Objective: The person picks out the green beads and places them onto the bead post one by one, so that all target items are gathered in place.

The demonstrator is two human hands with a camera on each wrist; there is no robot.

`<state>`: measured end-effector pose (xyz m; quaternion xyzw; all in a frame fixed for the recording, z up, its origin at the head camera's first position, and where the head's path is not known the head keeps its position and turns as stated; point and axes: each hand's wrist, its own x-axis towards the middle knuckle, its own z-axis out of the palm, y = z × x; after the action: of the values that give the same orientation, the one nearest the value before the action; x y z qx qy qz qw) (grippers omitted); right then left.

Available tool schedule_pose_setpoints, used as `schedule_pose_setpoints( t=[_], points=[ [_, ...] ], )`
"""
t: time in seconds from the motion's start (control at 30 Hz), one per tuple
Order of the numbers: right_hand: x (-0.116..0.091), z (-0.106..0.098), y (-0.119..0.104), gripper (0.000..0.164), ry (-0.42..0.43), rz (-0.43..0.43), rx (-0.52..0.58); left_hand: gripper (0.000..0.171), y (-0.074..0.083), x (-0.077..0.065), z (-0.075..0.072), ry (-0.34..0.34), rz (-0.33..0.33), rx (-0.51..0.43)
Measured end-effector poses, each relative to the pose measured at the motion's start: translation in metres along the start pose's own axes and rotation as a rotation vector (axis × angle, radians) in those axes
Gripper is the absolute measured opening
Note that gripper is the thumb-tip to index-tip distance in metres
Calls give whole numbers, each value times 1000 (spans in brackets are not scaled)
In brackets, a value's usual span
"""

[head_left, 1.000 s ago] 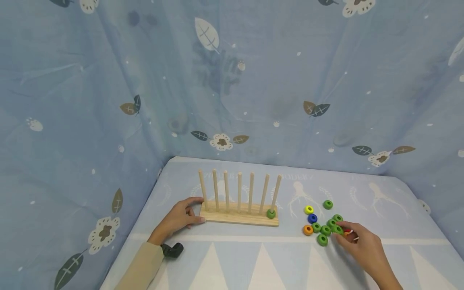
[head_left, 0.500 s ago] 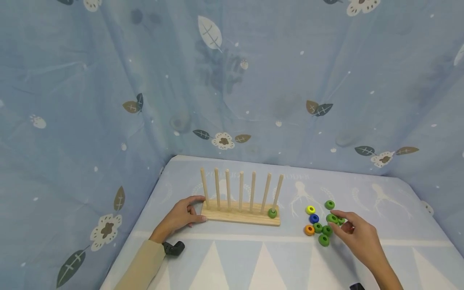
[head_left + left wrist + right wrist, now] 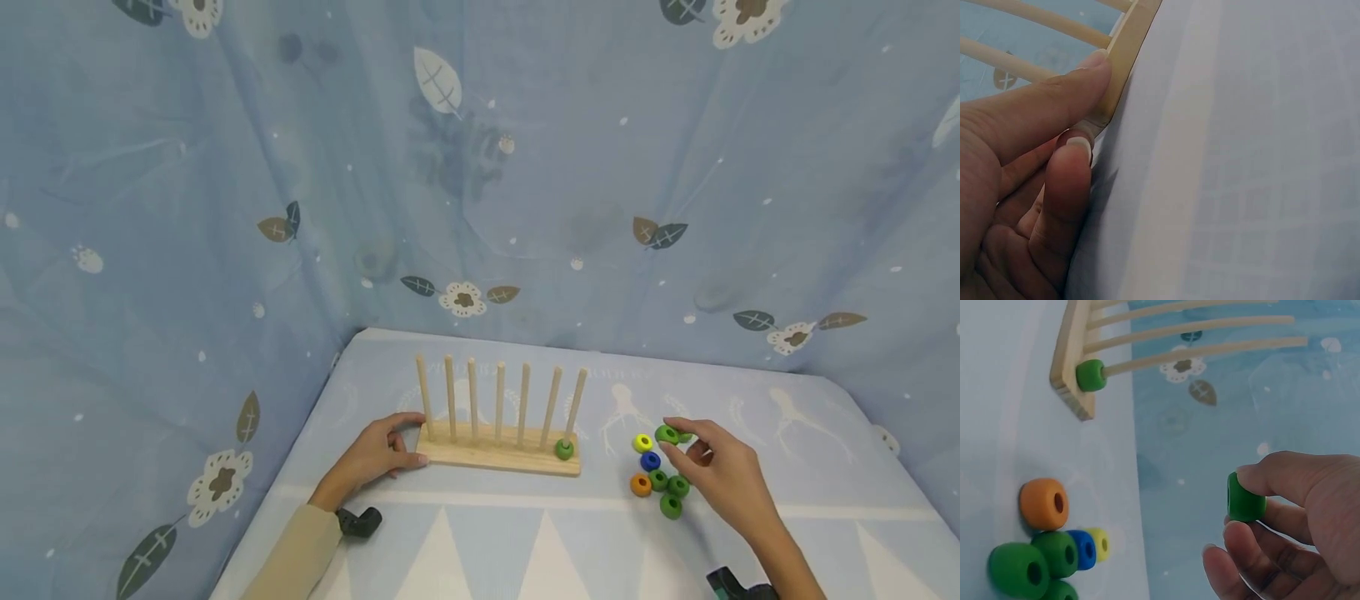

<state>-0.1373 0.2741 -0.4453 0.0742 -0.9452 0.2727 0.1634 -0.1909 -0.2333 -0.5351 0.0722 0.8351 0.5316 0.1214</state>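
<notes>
A wooden peg stand (image 3: pixel 495 457) with a row of upright pegs stands on the table. One green bead (image 3: pixel 564 451) sits at the bottom of its rightmost peg. My left hand (image 3: pixel 375 454) holds the stand's left end between thumb and index finger; the left wrist view shows the thumb against the base (image 3: pixel 1124 65). Off the table, my right hand (image 3: pixel 723 475) pinches a green bead (image 3: pixel 1247 503) between thumb and fingers, above and behind the loose beads. Its hole shows on the side away from the palm.
Left of the right hand lie a yellow bead (image 3: pixel 642 442), a blue bead (image 3: pixel 650 461), an orange bead (image 3: pixel 641 484) and several green beads (image 3: pixel 671 506). A patterned blue cloth (image 3: pixel 555 183) hangs behind the table and along its left side.
My right hand has picked up a green bead from the group and moved up and to the left with it. The left hand stays at the stand's end; the head view shifts slightly.
</notes>
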Motion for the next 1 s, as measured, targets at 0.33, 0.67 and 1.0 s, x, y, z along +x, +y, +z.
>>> schedule_pose_setpoints(
  t=[0.33,0.67,1.0],
  points=[
    [14,1,-19,38,21,-64,55,73,0,-2,2,-1,15,13],
    [31,2,-39,38,32,-99,86,72,2,-1,2,5,27,20],
    [44,3,-56,36,86,-205,124,75,1,0,1,-4,19,13]
  ],
)
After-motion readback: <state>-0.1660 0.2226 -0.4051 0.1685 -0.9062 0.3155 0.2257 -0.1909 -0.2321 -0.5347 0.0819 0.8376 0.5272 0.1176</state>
